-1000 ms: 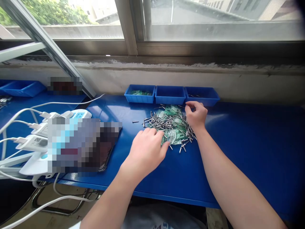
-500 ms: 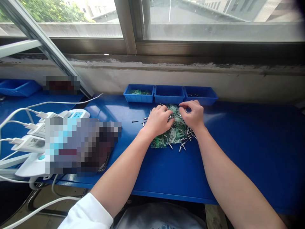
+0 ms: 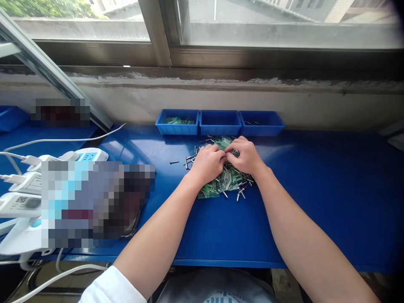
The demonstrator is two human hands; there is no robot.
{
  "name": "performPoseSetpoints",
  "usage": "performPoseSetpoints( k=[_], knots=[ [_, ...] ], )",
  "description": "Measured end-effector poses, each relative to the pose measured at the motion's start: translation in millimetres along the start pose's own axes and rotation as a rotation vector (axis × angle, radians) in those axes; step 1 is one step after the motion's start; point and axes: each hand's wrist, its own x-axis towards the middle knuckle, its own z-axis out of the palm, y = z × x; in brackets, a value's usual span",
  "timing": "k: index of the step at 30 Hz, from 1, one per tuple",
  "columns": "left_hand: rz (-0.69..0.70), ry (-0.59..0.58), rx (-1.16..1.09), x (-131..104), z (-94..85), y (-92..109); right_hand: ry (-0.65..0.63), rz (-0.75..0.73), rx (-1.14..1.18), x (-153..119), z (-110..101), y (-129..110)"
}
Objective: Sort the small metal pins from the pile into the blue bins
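Note:
A pile of small green packets [image 3: 232, 179] and loose metal rivets [image 3: 241, 191] lies on the blue table [image 3: 221, 235]. Over the pile's left part is my left hand [image 3: 210, 164], its thumb and fingers pinched together. My right hand [image 3: 244, 155] meets it from the right, also with closed fingertips. Whatever is between the fingertips is too small to make out. One rivet [image 3: 174, 162] lies apart, left of the pile.
Three blue bins stand behind the pile: the left bin [image 3: 177, 130] holds green packets, the middle one [image 3: 220, 129] shows nothing inside, the right one [image 3: 262, 129] a few rivets. A power strip [image 3: 19, 235] with cables and a blurred object are at left.
My right hand has moved left and my hands now meet at the fingertips. My left fingers have closed. The view has shifted slightly to the right.

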Motion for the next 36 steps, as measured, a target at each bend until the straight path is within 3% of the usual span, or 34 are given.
performPoseSetpoints(
  k=[13, 21, 25, 31, 36],
  knots=[
    [-0.125, 0.021, -0.069, 3, 0.6, -1, -0.024, 0.006, -0.046, 2, 5, 0],
    [-0.153, 0.256, -0.378, 5, -0.4, -2, -0.020, -0.012, 0.034, 3, 5, 1],
    [-0.253, 0.393, -0.542, 5, -3.8, 0, -0.024, -0.021, 0.074, 4, 2, -7],
    [-0.381, 0.464, -0.650, 4, -5.4, 2, -0.022, -0.005, 0.156, 3, 2, -17],
    [-0.391, 0.458, -0.684, 4, -9.3, 2, 0.010, 0.015, 0.150, 4, 4, -22]
  ],
)
